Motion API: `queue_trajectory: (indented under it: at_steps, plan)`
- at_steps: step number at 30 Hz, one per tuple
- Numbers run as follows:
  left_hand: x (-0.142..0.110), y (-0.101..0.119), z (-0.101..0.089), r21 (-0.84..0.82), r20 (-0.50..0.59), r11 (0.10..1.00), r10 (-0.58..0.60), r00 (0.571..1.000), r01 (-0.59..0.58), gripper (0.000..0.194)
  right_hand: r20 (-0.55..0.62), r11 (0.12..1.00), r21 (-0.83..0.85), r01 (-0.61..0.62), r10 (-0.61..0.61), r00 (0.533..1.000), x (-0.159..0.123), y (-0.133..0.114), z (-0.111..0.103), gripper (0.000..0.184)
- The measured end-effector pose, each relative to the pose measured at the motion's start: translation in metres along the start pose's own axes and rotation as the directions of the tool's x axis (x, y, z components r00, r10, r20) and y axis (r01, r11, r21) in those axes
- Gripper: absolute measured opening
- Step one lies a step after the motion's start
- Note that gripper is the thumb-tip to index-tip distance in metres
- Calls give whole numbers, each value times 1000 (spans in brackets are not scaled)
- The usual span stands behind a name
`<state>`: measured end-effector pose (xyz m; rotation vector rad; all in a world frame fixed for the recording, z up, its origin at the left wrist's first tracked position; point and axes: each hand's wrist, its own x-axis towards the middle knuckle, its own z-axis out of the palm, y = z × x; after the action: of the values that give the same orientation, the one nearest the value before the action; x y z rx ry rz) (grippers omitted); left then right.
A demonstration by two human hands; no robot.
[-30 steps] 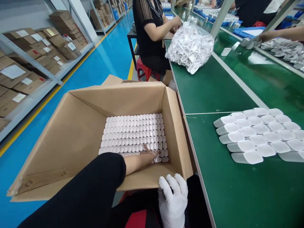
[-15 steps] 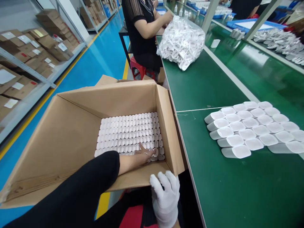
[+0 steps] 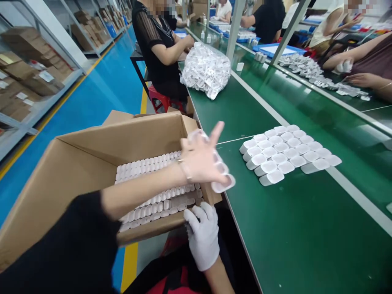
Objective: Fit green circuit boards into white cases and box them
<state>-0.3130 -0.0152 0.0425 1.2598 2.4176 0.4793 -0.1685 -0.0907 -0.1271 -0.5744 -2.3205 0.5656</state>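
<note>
My bare left hand (image 3: 200, 159) is raised over the right side of the cardboard box (image 3: 82, 159), near the table edge. It grips a row of several white plastic cups (image 3: 223, 183), partly hidden by the palm and slightly blurred; one finger sticks out. Inside the box, rows of similar white cups (image 3: 147, 210) are packed closely, with a gap in a row near the front right. My right hand (image 3: 203, 232), in a white glove, has its fingers curled over the box's near right rim. On the green table stands a block of white cups (image 3: 278, 147), their open ends up.
A clear bag of white parts (image 3: 206, 69) lies on the green table (image 3: 294, 237) farther along. Beside it a person in black (image 3: 162, 53) sits on a red stool (image 3: 161, 100). Shelves with cartons (image 3: 33, 53) line the left. Other people work across the table.
My left hand has come up out of the box and to the right, now with a row of cups. My right hand stays at the rim. The view has turned slightly right.
</note>
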Motion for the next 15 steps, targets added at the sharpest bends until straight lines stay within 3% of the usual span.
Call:
queue_trajectory:
  at_steps: [1,3,6,9,11,13,14,15]
  plan:
    - [7,16,17,73,78,981,175,981,-181,139,8,1000,-3,6,-6,1000,0,0,-1,20]
    - [20,42,53,199,168,923,299,939,-330,134,-2,999,-24,24,-24,1000,-3,0,-3,22]
    - [31,66,85,297,160,903,275,948,-312,137,-15,995,-86,46,-48,999,-11,1,-3,26]
    - [29,69,78,169,-13,933,323,946,-316,130,-24,990,-120,75,-78,997,-18,4,-2,24]
    - [28,49,59,33,-226,933,356,907,-358,107,-10,988,-121,96,-98,995,-21,7,-2,22]
    - [29,6,42,-69,-395,935,296,870,-349,68,5,988,-108,110,-110,994,-23,9,-2,21]
    - [29,-24,38,-113,-418,954,206,885,-276,50,2,989,-98,115,-115,993,-24,10,-2,21]
    - [28,-58,39,-164,-341,981,40,939,-101,41,-8,989,-87,119,-120,993,-24,11,-2,20]
